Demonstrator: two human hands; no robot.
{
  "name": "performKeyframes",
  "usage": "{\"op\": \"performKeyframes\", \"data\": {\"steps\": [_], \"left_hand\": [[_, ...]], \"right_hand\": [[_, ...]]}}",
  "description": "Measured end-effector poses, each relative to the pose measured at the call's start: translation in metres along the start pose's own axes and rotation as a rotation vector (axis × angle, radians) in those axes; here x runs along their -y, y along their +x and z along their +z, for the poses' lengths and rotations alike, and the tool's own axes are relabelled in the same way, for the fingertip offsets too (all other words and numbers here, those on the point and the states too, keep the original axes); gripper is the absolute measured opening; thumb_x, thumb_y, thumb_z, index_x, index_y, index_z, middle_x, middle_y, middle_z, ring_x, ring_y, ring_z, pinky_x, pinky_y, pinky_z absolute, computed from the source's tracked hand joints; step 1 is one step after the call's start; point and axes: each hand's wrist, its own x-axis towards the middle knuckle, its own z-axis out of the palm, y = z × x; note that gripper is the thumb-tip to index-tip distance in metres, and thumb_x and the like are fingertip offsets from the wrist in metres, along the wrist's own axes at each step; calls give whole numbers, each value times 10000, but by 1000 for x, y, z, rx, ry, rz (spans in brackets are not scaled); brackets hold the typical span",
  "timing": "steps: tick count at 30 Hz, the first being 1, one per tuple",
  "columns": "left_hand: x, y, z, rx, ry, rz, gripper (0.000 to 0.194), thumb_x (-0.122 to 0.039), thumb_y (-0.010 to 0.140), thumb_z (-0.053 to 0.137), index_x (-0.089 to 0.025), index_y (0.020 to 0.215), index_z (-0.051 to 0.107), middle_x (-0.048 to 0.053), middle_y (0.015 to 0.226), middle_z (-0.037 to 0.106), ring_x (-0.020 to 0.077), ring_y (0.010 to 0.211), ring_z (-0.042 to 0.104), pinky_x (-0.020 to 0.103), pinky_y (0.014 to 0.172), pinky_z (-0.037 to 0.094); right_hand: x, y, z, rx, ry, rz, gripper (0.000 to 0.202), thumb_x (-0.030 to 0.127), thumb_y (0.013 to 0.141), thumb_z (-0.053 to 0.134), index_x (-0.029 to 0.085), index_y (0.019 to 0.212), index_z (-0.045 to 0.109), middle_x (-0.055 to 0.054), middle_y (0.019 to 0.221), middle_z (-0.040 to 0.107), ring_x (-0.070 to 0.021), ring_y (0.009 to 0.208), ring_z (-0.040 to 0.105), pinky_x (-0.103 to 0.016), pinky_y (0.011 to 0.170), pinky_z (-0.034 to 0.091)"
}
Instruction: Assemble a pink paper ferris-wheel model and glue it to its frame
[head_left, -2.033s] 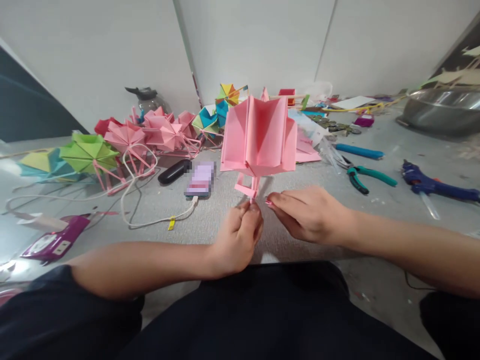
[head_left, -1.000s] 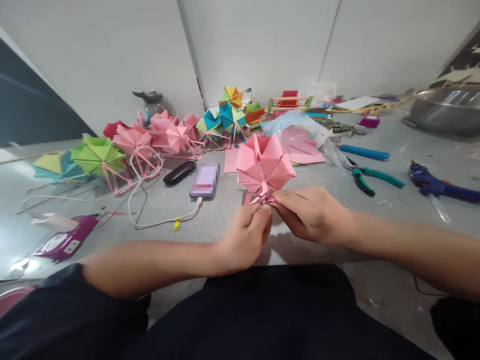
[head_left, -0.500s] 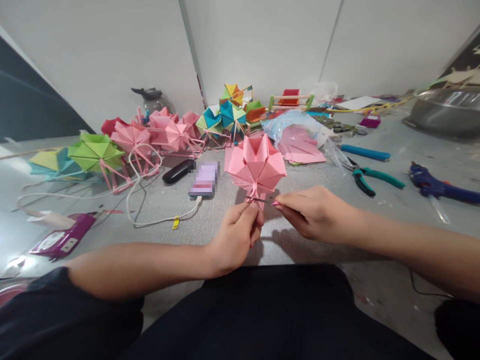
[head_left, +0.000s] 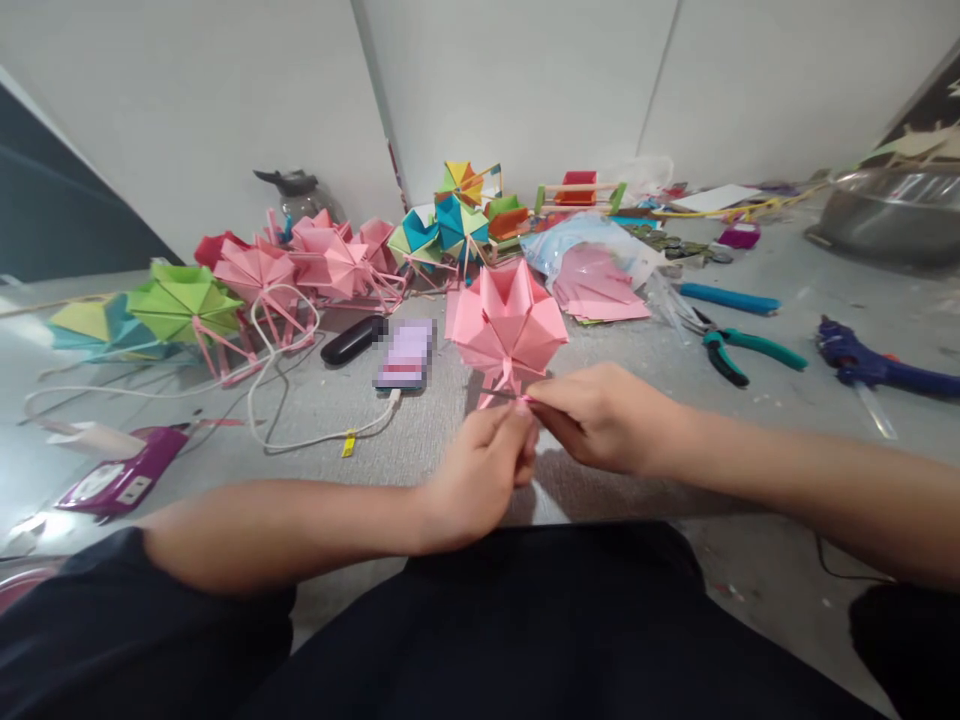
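A pink folded-paper wheel [head_left: 510,320] stands upright on pink legs in front of me. My right hand [head_left: 607,415] pinches a thin dark pointed tool [head_left: 496,393] by its pink end; the tool lies level, pointing left across the legs below the wheel. Just under it, my left hand [head_left: 484,465] is closed with thumb and fingertips together, nearly touching the right fingertips. What the left fingers hold is hidden. Behind the wheel, pink paper sheets [head_left: 600,285] stick out of a clear plastic bag [head_left: 581,240].
Several pink paper wheels [head_left: 341,265] and a green one [head_left: 184,305] stand to the left. A phone [head_left: 405,355] on a white cable lies nearer, by a purple power strip [head_left: 124,470]. Rightward are pliers [head_left: 750,350], a blue glue gun [head_left: 885,370] and a metal bowl [head_left: 892,220].
My right hand has moved left, drawing the tool further across the legs, and its fingertips now meet my left hand. The left hand has shifted slightly right. The view has shifted a little.
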Motion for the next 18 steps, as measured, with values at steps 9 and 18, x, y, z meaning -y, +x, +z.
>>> {"op": "performKeyframes", "data": {"steps": [9,18], "left_hand": [[-12,-44,-2,164,112,163,486,-422,1142,412,-202,725,529,-45,571,470,90,510,412,238,510,325],[4,-16,-10,135,163,35,512,-623,1012,636,-137,894,746,-50,626,447,100,578,370,248,546,287]], "right_hand": [[-10,0,-9,-153,153,91,218,274,1085,531,196,904,627,14,687,590,-131,603,437,-300,625,324],[0,-24,-45,-70,673,134,215,382,989,782,193,1064,711,8,812,670,-108,651,553,-230,568,417]]}}
